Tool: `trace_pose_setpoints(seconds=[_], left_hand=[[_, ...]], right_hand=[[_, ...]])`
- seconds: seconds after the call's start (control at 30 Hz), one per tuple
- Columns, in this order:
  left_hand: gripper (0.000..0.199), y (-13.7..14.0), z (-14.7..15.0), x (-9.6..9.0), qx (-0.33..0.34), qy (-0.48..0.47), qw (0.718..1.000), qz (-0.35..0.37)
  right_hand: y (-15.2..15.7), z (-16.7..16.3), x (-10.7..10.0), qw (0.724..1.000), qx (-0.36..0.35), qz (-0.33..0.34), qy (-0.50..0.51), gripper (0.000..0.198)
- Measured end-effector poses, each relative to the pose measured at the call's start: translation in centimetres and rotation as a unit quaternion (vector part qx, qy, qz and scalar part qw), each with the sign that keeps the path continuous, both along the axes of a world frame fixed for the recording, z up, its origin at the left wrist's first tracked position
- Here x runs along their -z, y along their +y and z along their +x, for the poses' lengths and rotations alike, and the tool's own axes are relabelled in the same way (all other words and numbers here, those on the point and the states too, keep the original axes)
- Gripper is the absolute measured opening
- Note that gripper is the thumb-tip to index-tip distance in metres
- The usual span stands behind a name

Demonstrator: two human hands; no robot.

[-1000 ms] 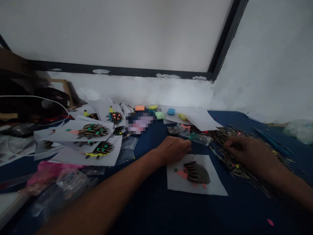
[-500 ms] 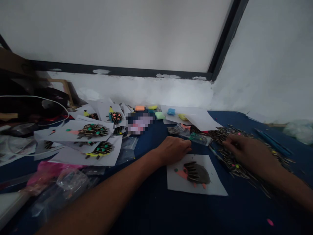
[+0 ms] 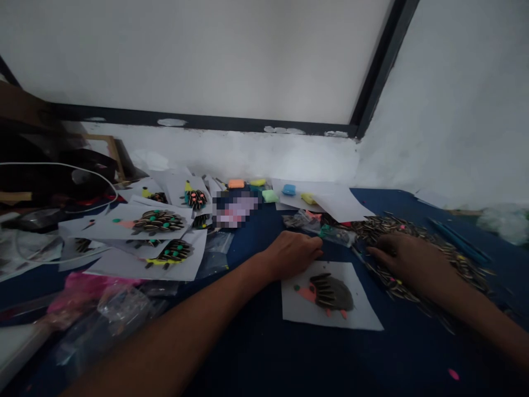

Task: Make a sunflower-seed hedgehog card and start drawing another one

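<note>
A white sheet of paper (image 3: pixel 295 314) lies in front of me, with a hedgehog figure (image 3: pixel 341 294) on it: grey body, orange snout and feet. Several striped sunflower seeds stick out of the body beside the snout. My left hand (image 3: pixel 293 253) rests closed at the sheet's top edge; its curled fingers hide whatever is in them. Over the pile of sunflower seeds (image 3: pixel 450 253) at the right is my right hand (image 3: pixel 409 262), fingers bent and thumb close to them. Anything between its fingertips is too dark to make out.
Finished-looking seed hedgehogs on paper (image 3: pixel 159 221) are stacked at the left. Plastic bags (image 3: pixel 124 309) lie nearer me, below a white cable (image 3: pixel 61 164). Behind my hands are small clay packets (image 3: pixel 289 189), more paper (image 3: pixel 343 204) and a blue pen-like tool (image 3: pixel 458 240).
My right hand has shifted slightly left and down over the seeds, with its fingers bent lower. My left hand and the hedgehog sheet stay practically where they were.
</note>
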State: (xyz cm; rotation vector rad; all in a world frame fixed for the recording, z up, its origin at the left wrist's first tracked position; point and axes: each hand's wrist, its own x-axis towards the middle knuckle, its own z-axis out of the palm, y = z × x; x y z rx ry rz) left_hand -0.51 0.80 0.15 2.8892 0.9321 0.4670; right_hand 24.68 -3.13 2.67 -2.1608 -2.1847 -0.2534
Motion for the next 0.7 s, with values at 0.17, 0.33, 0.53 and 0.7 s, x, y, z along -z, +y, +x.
trace_pose_setpoints(seconds=[0.17, 0.33, 0.53, 0.7], left_hand=[[0.02, -0.1, 0.0, -0.1, 0.0, 0.0, 1.0, -0.003], [0.02, 0.0, 0.0, 0.0, -0.001, 0.002, 1.0, -0.001], [0.02, 0.0, -0.1, -0.1, 0.004, -0.001, 1.0, 0.001], [0.02, 0.0, -0.1, 0.0, 0.003, -0.002, 1.0, 0.005]], right_hand=[[0.3, 0.5, 0.8, 0.999, -0.031, 0.021, 0.033, 0.032], [0.1, 0.1, 0.9, 0.997, -0.038, 0.068, -0.001, 0.031], [0.2, -0.4, 0.8, 0.999, -0.031, 0.008, 0.039, 0.027], [0.3, -0.8, 0.7, 0.992, -0.072, 0.024, 0.099, 0.012]])
